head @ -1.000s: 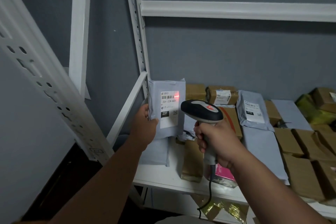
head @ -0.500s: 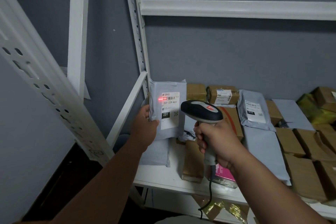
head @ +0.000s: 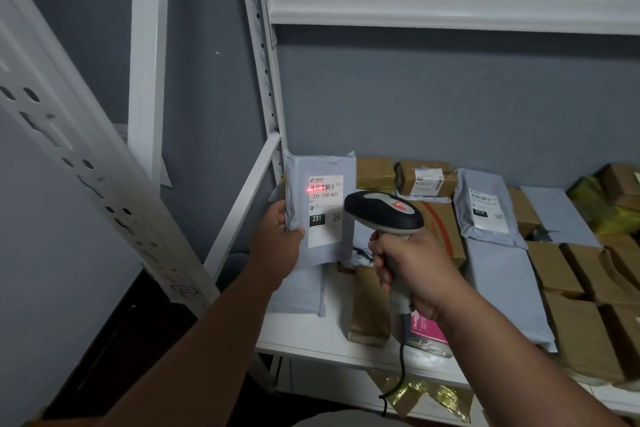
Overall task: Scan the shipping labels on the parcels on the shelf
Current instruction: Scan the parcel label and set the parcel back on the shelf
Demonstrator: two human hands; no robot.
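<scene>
With the left hand gripping the grey parcel upright at the shelf's 9 o'clock end, the right hand, clenched round the scanner, should hold the red line level across the whole barcode.

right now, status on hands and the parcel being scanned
Left hand holds grey plastic mailer parcel upright. Right hand grips black-and-grey handheld scanner. Red scan line on white label's barcode. Nothing blocking.
</scene>
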